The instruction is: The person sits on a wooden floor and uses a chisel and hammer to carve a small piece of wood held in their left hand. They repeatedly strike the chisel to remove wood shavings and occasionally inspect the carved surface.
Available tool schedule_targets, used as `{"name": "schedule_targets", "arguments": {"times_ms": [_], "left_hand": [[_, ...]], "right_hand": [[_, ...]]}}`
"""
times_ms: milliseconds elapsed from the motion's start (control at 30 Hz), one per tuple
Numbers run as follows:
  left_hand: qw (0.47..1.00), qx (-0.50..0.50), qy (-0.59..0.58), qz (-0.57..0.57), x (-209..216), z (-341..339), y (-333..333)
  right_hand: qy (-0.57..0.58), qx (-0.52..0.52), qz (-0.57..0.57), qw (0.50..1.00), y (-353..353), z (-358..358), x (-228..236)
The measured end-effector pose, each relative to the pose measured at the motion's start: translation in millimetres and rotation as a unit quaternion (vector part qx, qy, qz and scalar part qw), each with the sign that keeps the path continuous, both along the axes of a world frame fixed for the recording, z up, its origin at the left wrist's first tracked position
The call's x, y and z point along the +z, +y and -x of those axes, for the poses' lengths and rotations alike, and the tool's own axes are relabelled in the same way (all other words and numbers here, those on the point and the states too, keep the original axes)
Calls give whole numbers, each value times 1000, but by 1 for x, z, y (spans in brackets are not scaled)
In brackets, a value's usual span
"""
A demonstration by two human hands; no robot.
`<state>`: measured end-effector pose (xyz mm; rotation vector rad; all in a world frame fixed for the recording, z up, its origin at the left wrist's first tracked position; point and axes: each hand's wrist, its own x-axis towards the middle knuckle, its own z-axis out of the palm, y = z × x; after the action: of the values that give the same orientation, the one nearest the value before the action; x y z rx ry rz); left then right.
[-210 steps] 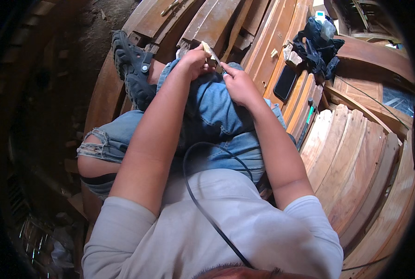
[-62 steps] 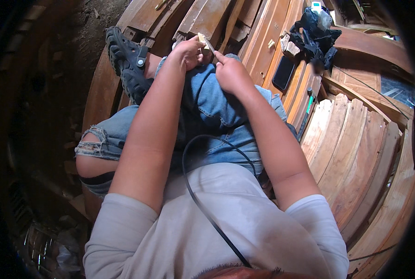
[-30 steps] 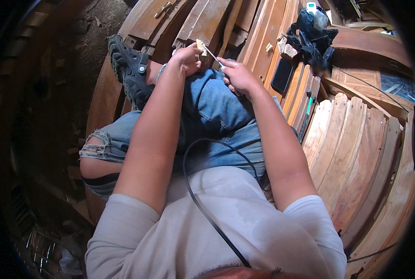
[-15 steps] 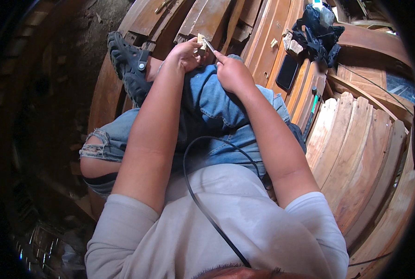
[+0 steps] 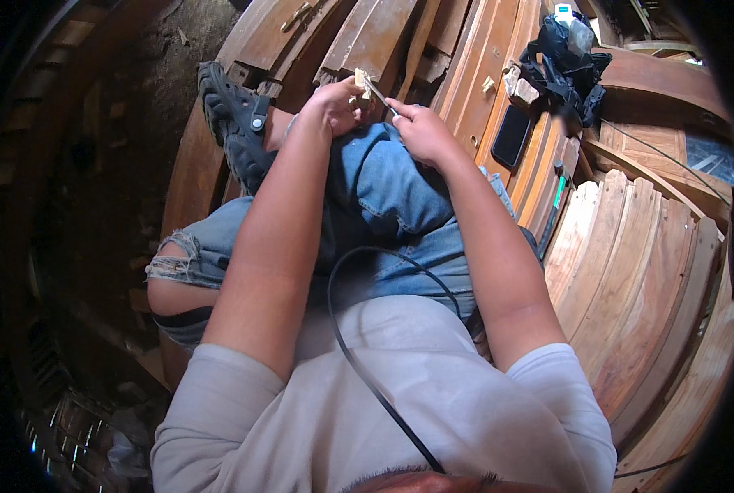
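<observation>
Beyond my knees, my left hand (image 5: 341, 107) is closed around a small pale piece of wood (image 5: 360, 77), whose upper end sticks out past the fingers. My right hand (image 5: 421, 134) grips a slim metal-bladed tool (image 5: 378, 93), which looks like a carving knife or narrow chisel. Its blade points up and to the left and meets the pale wood, or lies very close to it. The tool's handle is mostly hidden inside my right fist. Both hands are just above my raised knee in blue jeans (image 5: 392, 177).
Dark wooden boards (image 5: 367, 37) lie beyond my hands. To the right are a smartphone (image 5: 511, 135), a black plastic bag (image 5: 560, 70), pale wood chunks (image 5: 521, 86) and a green-and-black tool (image 5: 558, 191). Lighter planks (image 5: 613, 246) lie at far right. A black cable (image 5: 359, 370) loops over my shirt.
The blade has tilted and shifted slightly against the pale wood, with more of it showing. My right hand has moved slightly right and down. The whole view has shifted a little.
</observation>
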<state>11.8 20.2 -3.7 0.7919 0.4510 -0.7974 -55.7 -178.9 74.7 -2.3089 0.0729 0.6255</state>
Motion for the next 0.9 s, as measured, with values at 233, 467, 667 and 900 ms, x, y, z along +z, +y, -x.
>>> {"name": "schedule_targets", "arguments": {"times_ms": [233,467,667,900], "left_hand": [[999,34,33,-14,13,5,-2],[999,-5,33,-6,-3,-2,-2],[998,43,35,15,9,4,-6],[999,27,41,-18,1,1,1]], "right_hand": [[-29,39,227,973,38,17,29],[-144,67,112,981,6,5,-18],[36,-27,41,998,15,-7,17],[-38,63,246,966,53,17,43]]}}
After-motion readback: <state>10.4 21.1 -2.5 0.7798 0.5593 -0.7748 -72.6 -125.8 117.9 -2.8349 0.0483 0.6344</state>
